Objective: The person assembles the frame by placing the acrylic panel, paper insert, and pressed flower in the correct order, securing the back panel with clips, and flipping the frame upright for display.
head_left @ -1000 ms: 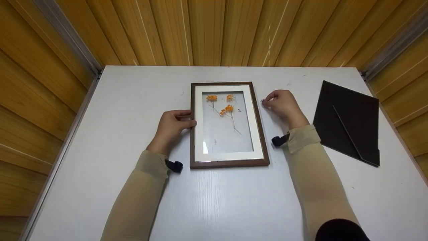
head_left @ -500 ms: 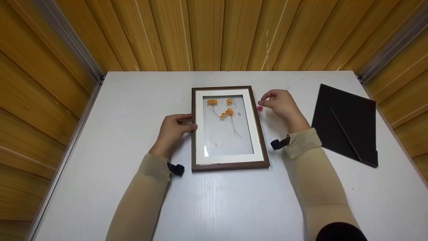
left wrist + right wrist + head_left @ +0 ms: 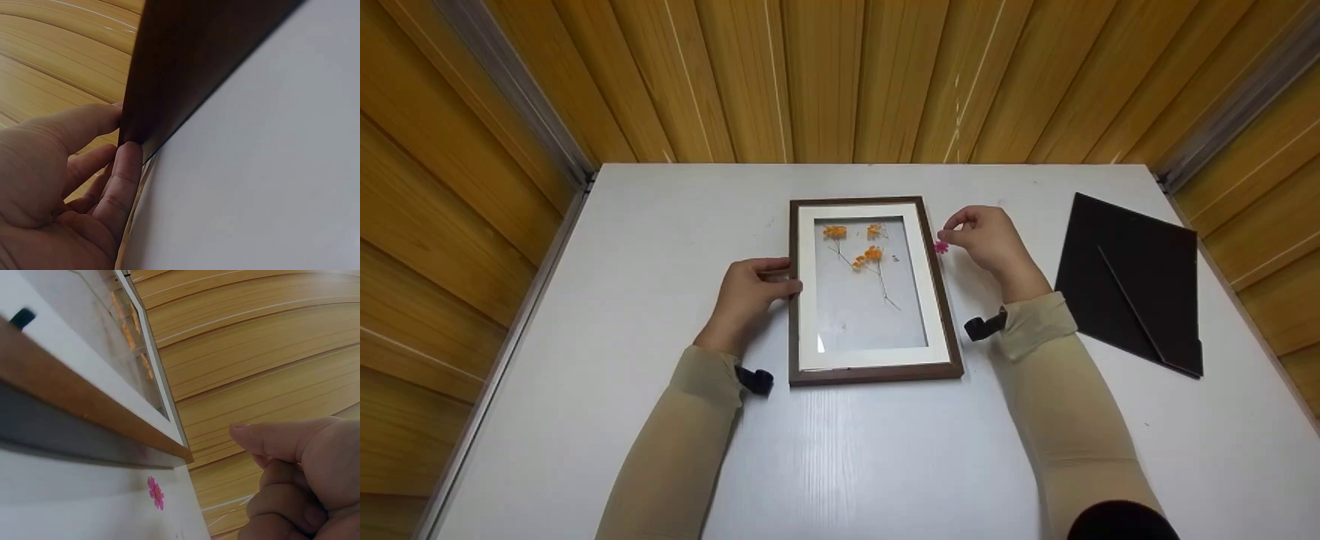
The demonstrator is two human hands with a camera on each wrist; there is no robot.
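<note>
A picture frame point(image 3: 874, 376) with a brown border, white mat and glass panel sits at mid-table. Orange dried flowers point(image 3: 872, 255) on thin stems show behind the glass. My left hand point(image 3: 750, 300) grips the left side of the frame, thumb on top of the border. In the left wrist view, the fingers point(image 3: 121, 191) meet its brown edge. My right hand point(image 3: 986, 244) is beside the upper right side, thumb and forefinger tips together, other fingers curled. A small pink flower point(image 3: 156, 493) lies on the white table next to the frame, apart from the fingers in the right wrist view.
A black backing board point(image 3: 1132, 285) with a hinged stand lies to the right on the white table point(image 3: 675, 225). Yellow wood-grain panels point(image 3: 825, 82) enclose the table behind and on both sides.
The flower was at the right fingertips, its pale side showing; now it lies pink side up just below them, nearer the frame. The whole scene shifts slightly down in the head view.
</note>
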